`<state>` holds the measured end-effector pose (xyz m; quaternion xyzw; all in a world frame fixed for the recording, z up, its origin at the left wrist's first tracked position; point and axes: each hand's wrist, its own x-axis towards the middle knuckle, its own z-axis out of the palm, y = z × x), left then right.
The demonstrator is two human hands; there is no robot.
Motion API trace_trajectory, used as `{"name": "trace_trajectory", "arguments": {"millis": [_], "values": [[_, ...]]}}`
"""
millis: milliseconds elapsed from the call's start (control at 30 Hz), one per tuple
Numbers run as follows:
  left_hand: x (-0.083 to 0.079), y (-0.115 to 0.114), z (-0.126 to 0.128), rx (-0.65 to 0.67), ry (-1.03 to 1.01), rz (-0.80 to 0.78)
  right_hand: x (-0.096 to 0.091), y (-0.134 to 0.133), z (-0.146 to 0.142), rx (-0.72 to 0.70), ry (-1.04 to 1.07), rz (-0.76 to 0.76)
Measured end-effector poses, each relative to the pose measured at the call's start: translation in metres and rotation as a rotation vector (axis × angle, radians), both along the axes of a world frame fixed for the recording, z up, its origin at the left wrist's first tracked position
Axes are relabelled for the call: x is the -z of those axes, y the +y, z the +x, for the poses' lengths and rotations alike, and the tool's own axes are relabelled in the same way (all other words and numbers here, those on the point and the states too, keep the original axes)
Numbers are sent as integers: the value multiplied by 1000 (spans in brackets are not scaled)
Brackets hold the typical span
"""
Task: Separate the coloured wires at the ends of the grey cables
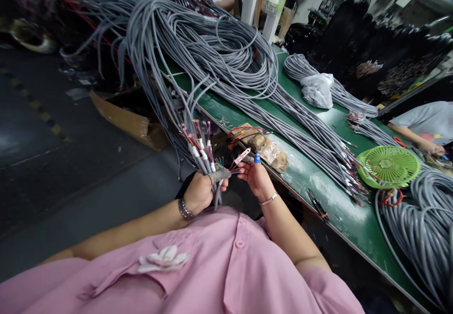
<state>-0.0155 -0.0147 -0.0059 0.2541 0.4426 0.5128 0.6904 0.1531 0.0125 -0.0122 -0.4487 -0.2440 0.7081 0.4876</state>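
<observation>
My left hand (200, 193), with a metal watch at the wrist, is closed around a bundle of grey cables (204, 163). Their white-sleeved ends fan upward with coloured wires showing. One cable end (221, 175) points right across the bundle, its thin red, blue and green wires spread out. Beside those wires is my right hand (256, 179), fingers curled and a blue cover on the thumb. Its fingertips meet the wires; what lies between thumb and fingers is unclear. A flat pinkish-white piece with small marks (242, 156) shows just above the fingertips.
Long grey cable coils (212, 45) cover much of the green table (297, 163). A brown wrapped lump (265, 146), black tweezers-like tools (317, 205), a green fan (387, 165) and a plastic bag (317, 89) lie on it. A cardboard box (123, 118) stands left; co-workers sit beyond.
</observation>
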Motion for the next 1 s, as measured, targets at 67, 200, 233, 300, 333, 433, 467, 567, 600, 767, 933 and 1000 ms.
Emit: {"name": "trace_trajectory", "arguments": {"millis": [67, 200, 233, 300, 333, 433, 467, 567, 600, 767, 933, 1000], "values": [[0, 3, 3, -3, -13, 8, -5, 8, -7, -9, 23, 20], [3, 8, 4, -24, -26, 17, -10, 15, -14, 11, 56, 65], [4, 9, 4, -26, -26, 18, -10, 15, -15, 13, 52, 68], [4, 10, 4, -20, -25, 24, -8, 14, -15, 30, -10, 72], [4, 10, 4, -18, -23, 27, -7, 14, -15, 49, -64, 74], [3, 9, 4, -13, -14, 38, -5, 15, -17, 99, -176, 93], [3, 8, 5, -10, -9, 43, -5, 15, -17, 101, -171, 103], [5, 9, 6, 5, 9, 44, -5, 16, -18, 107, -104, 126], [7, 9, 7, 8, 15, 36, -5, 17, -18, 112, -90, 131], [13, 9, 9, 36, 53, 28, -2, 17, -17, 97, -69, 126], [9, 6, 5, 28, 31, 58, -2, 15, -12, 37, -41, 38], [10, 3, 2, 29, 22, 62, -4, 11, -7, -38, -38, -11]]}}
